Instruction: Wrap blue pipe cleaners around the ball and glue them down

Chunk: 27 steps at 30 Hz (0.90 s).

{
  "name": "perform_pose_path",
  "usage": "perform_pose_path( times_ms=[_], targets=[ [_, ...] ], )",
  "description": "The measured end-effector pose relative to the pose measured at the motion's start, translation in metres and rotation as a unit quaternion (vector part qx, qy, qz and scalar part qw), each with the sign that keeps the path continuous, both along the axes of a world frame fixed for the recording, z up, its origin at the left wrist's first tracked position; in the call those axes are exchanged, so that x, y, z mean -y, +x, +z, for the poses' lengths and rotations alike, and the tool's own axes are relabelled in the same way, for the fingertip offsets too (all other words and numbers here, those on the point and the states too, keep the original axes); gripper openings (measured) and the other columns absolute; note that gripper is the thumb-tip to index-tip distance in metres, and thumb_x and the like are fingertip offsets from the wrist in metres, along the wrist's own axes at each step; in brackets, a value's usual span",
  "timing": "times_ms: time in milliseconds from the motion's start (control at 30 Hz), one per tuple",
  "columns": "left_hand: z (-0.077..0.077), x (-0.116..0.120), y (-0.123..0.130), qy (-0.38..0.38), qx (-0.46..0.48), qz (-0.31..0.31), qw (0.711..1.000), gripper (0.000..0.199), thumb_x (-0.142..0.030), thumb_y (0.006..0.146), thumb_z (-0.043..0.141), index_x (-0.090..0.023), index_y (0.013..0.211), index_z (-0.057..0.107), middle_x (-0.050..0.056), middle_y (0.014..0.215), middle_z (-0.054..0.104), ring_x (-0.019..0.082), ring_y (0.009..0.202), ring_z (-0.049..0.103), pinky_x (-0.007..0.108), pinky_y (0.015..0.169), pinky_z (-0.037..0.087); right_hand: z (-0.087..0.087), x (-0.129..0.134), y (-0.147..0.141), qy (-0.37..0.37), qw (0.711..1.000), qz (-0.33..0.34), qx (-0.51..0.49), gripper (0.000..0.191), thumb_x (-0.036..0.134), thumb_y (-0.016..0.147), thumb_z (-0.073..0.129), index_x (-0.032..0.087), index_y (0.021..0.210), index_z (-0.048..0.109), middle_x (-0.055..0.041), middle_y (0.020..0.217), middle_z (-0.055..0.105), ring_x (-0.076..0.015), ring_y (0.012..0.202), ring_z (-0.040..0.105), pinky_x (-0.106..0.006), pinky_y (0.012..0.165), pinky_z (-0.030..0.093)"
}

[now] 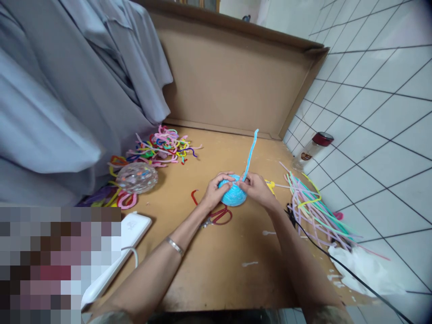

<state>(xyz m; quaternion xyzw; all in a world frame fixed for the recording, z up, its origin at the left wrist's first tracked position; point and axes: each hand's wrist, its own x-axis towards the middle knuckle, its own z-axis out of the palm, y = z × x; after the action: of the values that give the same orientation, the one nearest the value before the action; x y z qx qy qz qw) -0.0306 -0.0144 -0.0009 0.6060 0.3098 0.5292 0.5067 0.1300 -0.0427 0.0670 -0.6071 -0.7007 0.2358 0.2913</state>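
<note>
A light blue dome (233,196), coiled from fuzzy pipe cleaner, sits between my hands over the middle of the table. My left hand (216,189) grips its left side, with the thumb on the front and the fingers over the top. At the upper right of the dome, my right hand (256,188) pinches a blue pipe cleaner (250,153), whose free end sticks up. Just below the dome lie red-handled scissors (222,217), partly behind my left hand. A yellow tool (270,185) is partly hidden beyond my right hand.
Tangled colourful pipe cleaners (165,146) and a clear glass bowl (137,177) are at left, near a white power bank (135,225). Straight pipe cleaners (307,207), a red-lidded bottle (312,150), white plastic (364,272) and a black cable (337,262) are at right. A cardboard panel (232,76) stands behind.
</note>
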Motion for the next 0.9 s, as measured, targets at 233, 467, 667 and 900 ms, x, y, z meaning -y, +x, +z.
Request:
perform_pose_path(
  times_ms=[233, 467, 667, 900],
  targets=[
    [0.0005, 0.0019, 0.0011, -0.007, 0.013, -0.003, 1.000, 0.022, -0.033, 0.070, 0.067, -0.018, 0.085, 0.067, 0.011, 0.119, 0.064, 0.027, 0.120, 0.056, 0.041, 0.104, 0.041, 0.0028, 0.0008, -0.0013, -0.013, 1.000, 0.000, 0.007, 0.018, 0.036, 0.075, 0.054, 0.019, 0.070, 0.052, 0.0040, 0.057, 0.045, -0.0099, 0.054, 0.038, -0.024, 0.051, 0.026],
    [0.0011, 0.0000, 0.0024, 0.008, -0.017, 0.008, 1.000, 0.021, -0.032, 0.070, 0.067, -0.017, 0.085, 0.067, 0.012, 0.121, 0.063, 0.027, 0.119, 0.056, 0.044, 0.105, 0.040, 0.0050, 0.0009, -0.0008, -0.011, 1.000, 0.012, 0.007, 0.020, 0.038, 0.074, 0.052, 0.020, 0.067, 0.048, 0.0043, 0.057, 0.041, -0.0100, 0.054, 0.036, -0.024, 0.051, 0.025],
    [-0.0003, -0.0007, 0.0028, 0.009, -0.003, 0.005, 1.000, 0.022, -0.032, 0.069, 0.068, -0.016, 0.085, 0.067, 0.013, 0.119, 0.063, 0.028, 0.117, 0.057, 0.044, 0.104, 0.041, 0.0058, 0.0009, -0.0009, -0.012, 1.000, 0.021, 0.006, 0.020, 0.038, 0.074, 0.052, 0.019, 0.068, 0.049, 0.0041, 0.057, 0.041, -0.0102, 0.054, 0.035, -0.024, 0.052, 0.026],
    [-0.0016, 0.0023, 0.0009, 0.001, 0.026, -0.005, 1.000, 0.024, -0.039, 0.080, 0.059, -0.018, 0.087, 0.069, 0.010, 0.118, 0.064, 0.026, 0.121, 0.055, 0.040, 0.105, 0.040, 0.0070, 0.0015, -0.0008, -0.003, 0.999, 0.020, 0.036, 0.024, 0.040, 0.077, 0.052, 0.018, 0.068, 0.049, 0.0042, 0.057, 0.041, -0.0092, 0.053, 0.034, -0.024, 0.051, 0.025]
  ],
)
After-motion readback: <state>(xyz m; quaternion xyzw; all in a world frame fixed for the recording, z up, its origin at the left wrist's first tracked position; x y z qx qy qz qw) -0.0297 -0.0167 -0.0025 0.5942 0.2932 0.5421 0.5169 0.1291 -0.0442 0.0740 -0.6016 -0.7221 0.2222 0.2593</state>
